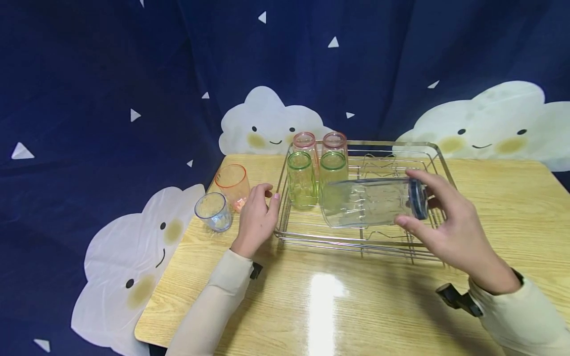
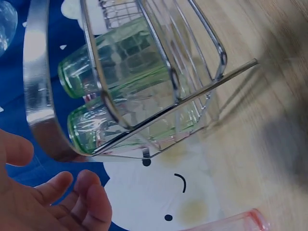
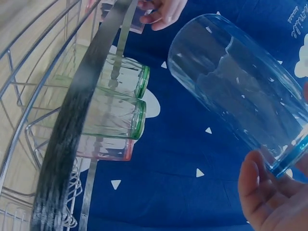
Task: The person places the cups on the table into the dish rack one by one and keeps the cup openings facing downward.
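My right hand [image 1: 454, 230] grips a clear blue-tinted glass [image 1: 369, 203] round its thick blue base. The glass lies sideways in the air over the metal wire rack [image 1: 392, 143], its mouth toward the left. In the right wrist view, the fingertips [image 3: 252, 175] sit at the blue base. Two green glasses [image 1: 302, 180] and two pink glasses [image 1: 335, 141] stand base up in the rack's left part. Beside the rack's left rim is my left hand [image 1: 257, 215], fingers loosely bent, holding nothing.
An orange-red rimmed glass [image 1: 234, 184] and a small blue-rimmed glass [image 1: 213, 215] stand mouth up on the wooden table [image 1: 285, 301], left of my left hand. A dark blue curtain [image 1: 156, 64] with clouds hangs behind the table.
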### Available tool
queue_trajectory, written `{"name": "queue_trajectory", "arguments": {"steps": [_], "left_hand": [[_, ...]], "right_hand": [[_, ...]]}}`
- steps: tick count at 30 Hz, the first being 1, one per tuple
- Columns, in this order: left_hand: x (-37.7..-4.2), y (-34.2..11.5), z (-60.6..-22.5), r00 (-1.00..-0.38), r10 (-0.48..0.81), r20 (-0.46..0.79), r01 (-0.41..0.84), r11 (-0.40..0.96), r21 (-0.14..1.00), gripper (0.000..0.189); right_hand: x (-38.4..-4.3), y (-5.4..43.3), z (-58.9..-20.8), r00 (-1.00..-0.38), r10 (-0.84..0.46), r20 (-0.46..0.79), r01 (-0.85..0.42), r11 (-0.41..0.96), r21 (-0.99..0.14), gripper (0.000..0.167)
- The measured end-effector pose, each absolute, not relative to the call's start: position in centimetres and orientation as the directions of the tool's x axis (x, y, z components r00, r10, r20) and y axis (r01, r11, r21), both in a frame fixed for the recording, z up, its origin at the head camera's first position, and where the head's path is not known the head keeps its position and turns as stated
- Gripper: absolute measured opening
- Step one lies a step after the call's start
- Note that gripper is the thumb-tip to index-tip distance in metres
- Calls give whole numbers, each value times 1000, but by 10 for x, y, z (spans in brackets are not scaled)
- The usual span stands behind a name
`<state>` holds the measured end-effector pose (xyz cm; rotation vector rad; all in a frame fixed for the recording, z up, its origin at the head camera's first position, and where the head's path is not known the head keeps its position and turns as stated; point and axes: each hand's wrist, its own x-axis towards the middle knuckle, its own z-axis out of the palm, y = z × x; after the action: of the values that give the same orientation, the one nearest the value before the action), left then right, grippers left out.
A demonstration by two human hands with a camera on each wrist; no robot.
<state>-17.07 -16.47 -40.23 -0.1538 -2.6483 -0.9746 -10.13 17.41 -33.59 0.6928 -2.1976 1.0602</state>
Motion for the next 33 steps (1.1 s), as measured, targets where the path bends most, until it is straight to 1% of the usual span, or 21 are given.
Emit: {"name": "queue_trajectory", "arguments": {"steps": [5, 11, 15, 18, 23, 25, 29, 33], "left_hand": [[-178, -163, -410, -959, -19, 282, 164, 774, 611, 40], [-188, -160, -418, -956, -40, 291, 152, 780, 606, 37], [-193, -158, -421, -956, -57, 288, 140, 773, 619, 38], [-195, -158, -423, -965, -65, 254, 117, 759, 641, 38], [-197, -157, -426, -975, -83, 208, 80, 738, 670, 36], [-197, -156, -427, -976, -87, 201, 74, 733, 676, 36], [-197, -155, -427, -978, -102, 185, 53, 731, 681, 36], [-195, -156, -427, -982, -115, 152, 18, 738, 674, 38]], "right_hand": [[-102, 174, -333, -674, -178, 717, -679, 532, -506, 83], [-105, 174, -331, -655, -157, 739, -695, 508, -508, 81], [-104, 174, -329, -669, -170, 724, -679, 536, -502, 84], [-105, 173, -326, -675, -189, 713, -673, 553, -491, 86], [-108, 170, -322, -660, -218, 719, -688, 559, -462, 85], [-109, 168, -319, -664, -242, 708, -686, 573, -448, 86], [-111, 162, -312, -699, -303, 648, -657, 630, -414, 87], [-114, 154, -308, -733, -362, 576, -635, 668, -389, 83]]}}
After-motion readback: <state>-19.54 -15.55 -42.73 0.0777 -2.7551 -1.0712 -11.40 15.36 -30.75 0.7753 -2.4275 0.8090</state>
